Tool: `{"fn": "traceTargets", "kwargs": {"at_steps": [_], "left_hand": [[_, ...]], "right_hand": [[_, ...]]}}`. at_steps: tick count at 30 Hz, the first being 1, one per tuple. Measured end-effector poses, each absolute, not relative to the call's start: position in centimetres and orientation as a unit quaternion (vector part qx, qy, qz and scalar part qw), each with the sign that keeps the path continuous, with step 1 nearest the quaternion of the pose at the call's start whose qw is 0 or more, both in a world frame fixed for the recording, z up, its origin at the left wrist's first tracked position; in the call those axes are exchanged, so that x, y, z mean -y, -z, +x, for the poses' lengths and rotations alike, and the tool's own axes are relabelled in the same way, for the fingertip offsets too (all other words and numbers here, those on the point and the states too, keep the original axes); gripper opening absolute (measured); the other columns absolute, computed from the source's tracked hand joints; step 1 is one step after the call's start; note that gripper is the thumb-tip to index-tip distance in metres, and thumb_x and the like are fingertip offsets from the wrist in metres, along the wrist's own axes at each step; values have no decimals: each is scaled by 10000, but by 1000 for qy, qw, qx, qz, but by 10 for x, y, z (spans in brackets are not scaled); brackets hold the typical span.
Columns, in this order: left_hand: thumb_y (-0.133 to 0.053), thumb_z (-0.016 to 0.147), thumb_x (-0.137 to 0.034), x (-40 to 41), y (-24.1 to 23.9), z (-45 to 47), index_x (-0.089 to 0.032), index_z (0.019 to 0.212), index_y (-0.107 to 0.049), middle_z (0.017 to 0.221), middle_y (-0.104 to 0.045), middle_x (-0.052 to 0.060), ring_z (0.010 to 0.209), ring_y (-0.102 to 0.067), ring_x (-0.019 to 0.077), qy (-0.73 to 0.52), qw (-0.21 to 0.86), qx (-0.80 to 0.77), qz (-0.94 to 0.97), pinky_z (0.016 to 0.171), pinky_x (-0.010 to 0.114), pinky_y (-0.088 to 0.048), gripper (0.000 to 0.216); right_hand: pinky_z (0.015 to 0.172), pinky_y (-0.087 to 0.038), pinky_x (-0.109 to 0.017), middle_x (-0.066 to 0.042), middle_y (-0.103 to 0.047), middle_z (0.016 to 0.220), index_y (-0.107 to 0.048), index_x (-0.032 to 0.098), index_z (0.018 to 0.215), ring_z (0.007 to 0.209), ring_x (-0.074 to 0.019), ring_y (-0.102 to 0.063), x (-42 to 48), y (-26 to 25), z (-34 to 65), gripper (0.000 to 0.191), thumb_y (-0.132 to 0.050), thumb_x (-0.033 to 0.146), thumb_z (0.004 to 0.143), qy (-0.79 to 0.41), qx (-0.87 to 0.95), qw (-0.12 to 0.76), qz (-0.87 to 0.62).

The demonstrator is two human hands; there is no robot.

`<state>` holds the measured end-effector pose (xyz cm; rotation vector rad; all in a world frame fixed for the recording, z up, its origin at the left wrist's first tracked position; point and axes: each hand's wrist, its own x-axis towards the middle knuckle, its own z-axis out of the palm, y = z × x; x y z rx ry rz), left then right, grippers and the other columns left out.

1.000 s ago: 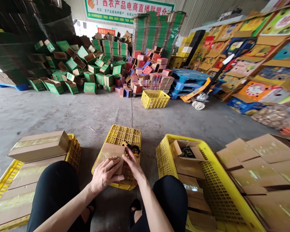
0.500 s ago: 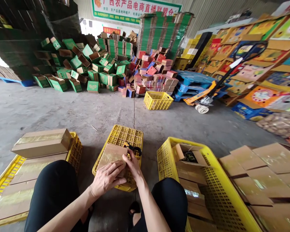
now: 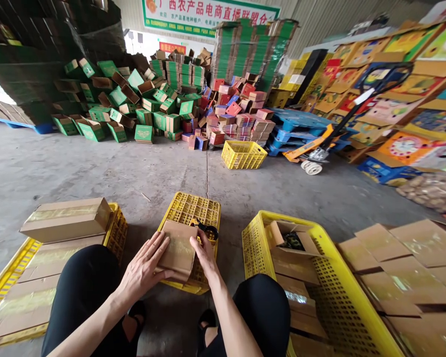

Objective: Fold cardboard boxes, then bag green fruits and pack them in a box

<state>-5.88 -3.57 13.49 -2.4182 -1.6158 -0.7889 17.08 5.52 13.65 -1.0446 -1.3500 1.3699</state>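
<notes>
A small taped cardboard box [image 3: 177, 250] sits on an upturned yellow crate [image 3: 193, 206] in front of me. My left hand [image 3: 143, 263] lies along its left edge, fingers stretched out flat and thumb apart near the lower corner. At the right side, my right hand [image 3: 205, 255] grips the box's edge, its thumb on top and its other fingers partly hidden. Just beyond that hand, a black and yellow tape dispenser [image 3: 208, 230] rests on the crate, partly covered by the fingers.
Taped boxes [image 3: 69, 218] fill a yellow crate [image 3: 119, 233] at left. At right, another yellow crate [image 3: 312, 228] holds boxes, including an open-flapped one [image 3: 292, 238] with dark contents. More boxes [image 3: 405, 272] lie farther right. Ahead stand a yellow basket [image 3: 244, 154] and a pallet jack [image 3: 319, 144].
My left hand has slid left from the top of the box to its left edge, uncovering the tape strip. The right hand and the box have hardly moved.
</notes>
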Motion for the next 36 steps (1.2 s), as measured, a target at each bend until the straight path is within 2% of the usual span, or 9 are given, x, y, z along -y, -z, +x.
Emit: {"fn": "traceTargets", "kwargs": {"at_steps": [4, 9, 14, 19, 29, 32, 36], "left_hand": [[-637, 955, -594, 37, -129, -50, -190, 1647, -329, 1623, -479, 170, 1478, -483, 355, 282, 67, 530, -797, 1160, 481, -494, 859], [-662, 957, -554, 45, -131, -48, -189, 1487, -555, 1399, -676, 147, 1299, -621, 342, 299, 78, 547, -778, 1057, 473, -539, 653], [-662, 976, -497, 54, -127, -48, -214, 1329, -656, 1238, -736, 120, 1165, -661, 318, 319, 109, 564, -754, 966, 453, -528, 453], [-629, 1003, -460, 56, -124, -46, -208, 1358, -623, 1264, -716, 121, 1159, -646, 303, 321, 104, 570, -749, 961, 429, -508, 435], [-727, 906, -491, 41, -146, -48, -270, 1575, -451, 1425, -615, 135, 1156, -589, 352, 242, 44, 608, -755, 898, 474, -533, 757], [-750, 890, -487, 38, -146, -41, -251, 1591, -430, 1459, -595, 152, 1256, -546, 386, 241, 53, 609, -754, 950, 504, -517, 805], [-712, 930, -481, 40, -139, -37, -218, 1568, -465, 1468, -605, 161, 1357, -510, 379, 269, 70, 575, -769, 1046, 506, -481, 733]], "right_hand": [[885, -590, -356, -56, -768, 1191, -689, 253, 1206, 1097, -283, -713, -56, -135, 171, 404, -664, 485, 876, -527, 550, 455, -461], [852, -590, -345, -53, -770, 1176, -686, 254, 1206, 1077, -278, -716, -57, -130, 170, 419, -661, 497, 866, -508, 564, 450, -471], [915, -576, -355, -47, -773, 1154, -690, 253, 1189, 1098, -275, -708, -57, -128, 167, 395, -659, 475, 864, -492, 570, 454, -477], [935, -571, -359, -50, -770, 1156, -681, 249, 1204, 1098, -274, -711, -57, -128, 170, 406, -663, 480, 871, -492, 571, 461, -469], [964, -563, -382, -50, -751, 1229, -666, 263, 1262, 1173, -290, -682, -54, -131, 170, 460, -652, 545, 898, -504, 577, 444, -464], [984, -551, -391, -48, -742, 1248, -666, 266, 1247, 1178, -289, -673, -55, -125, 171, 468, -648, 558, 883, -491, 574, 447, -479], [975, -550, -404, -62, -748, 1221, -664, 259, 1237, 1128, -297, -688, -55, -122, 172, 452, -638, 549, 891, -487, 566, 451, -490]]}}
